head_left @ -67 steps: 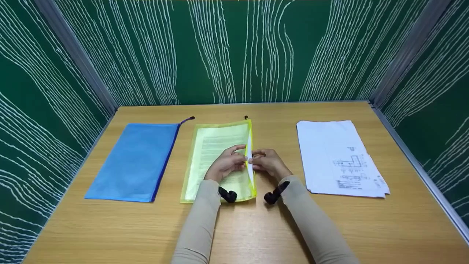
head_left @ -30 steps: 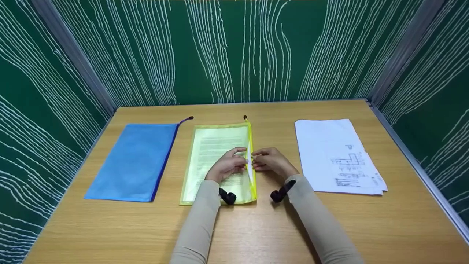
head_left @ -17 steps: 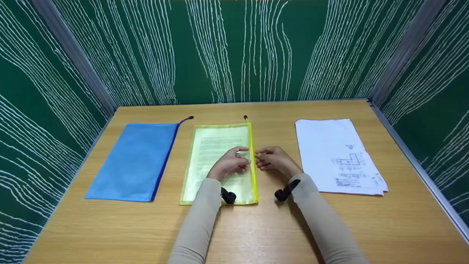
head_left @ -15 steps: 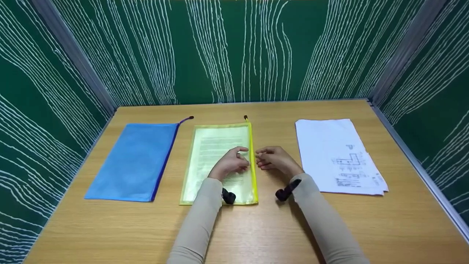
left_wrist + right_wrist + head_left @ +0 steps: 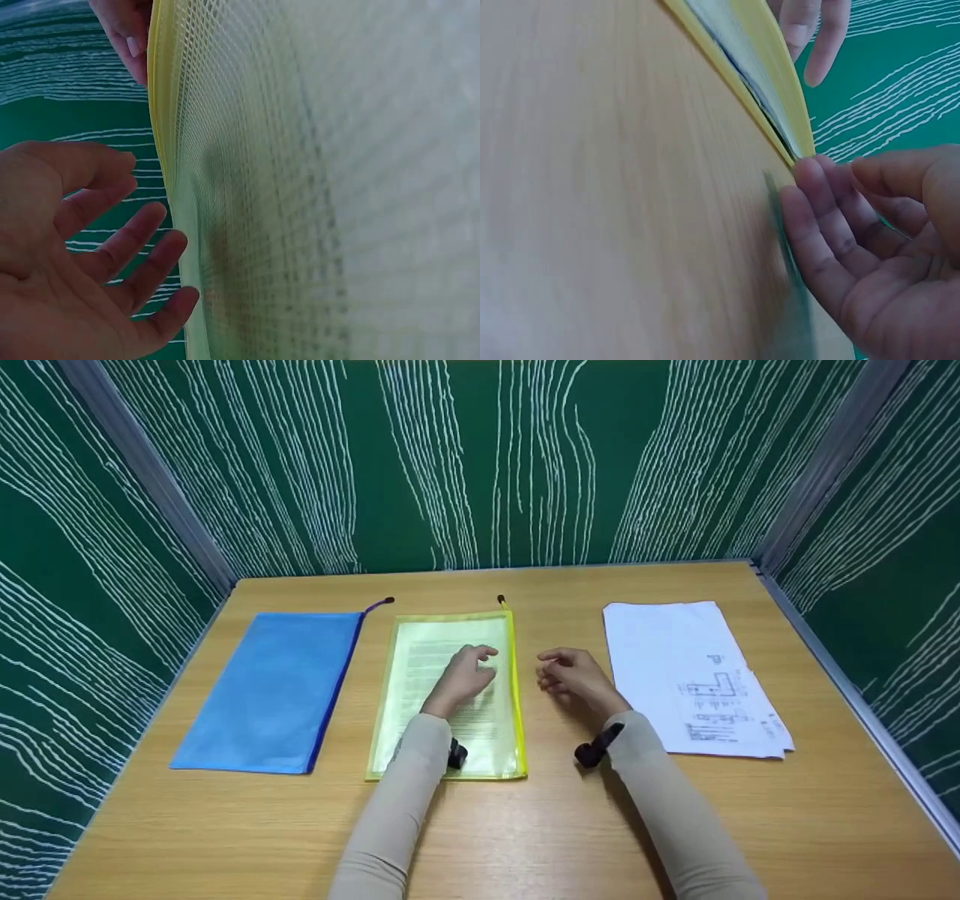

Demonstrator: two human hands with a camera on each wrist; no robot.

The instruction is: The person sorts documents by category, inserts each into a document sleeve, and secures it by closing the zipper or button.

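Observation:
A translucent yellow mesh zip folder (image 5: 499, 727) lies on the table in the head view, with printed paper showing through it. Over its right half hovers my left hand (image 5: 466, 679), fingers loosely bent and holding nothing. In the left wrist view that hand (image 5: 97, 247) has its fingers spread beside the mesh folder (image 5: 315, 150). My right hand (image 5: 581, 679) is a little to the right of the folder's zip edge, fingers loosely curled around nothing. In the right wrist view the right hand's fingertips (image 5: 806, 172) overlap the end of the yellow edge (image 5: 799, 97), where a white inside shows.
A blue zip folder (image 5: 277, 690) with a dark pull cord lies to the left. On the right is a stack of white papers (image 5: 660, 652), the top sheet bearing a printed drawing. Green walls with white lines (image 5: 480, 465) enclose the wooden table (image 5: 510, 840).
The gap along the yellow folder's right edge has closed, and the edge now lies flat. Both hands have let go; the right has moved right, the left slightly up and left.

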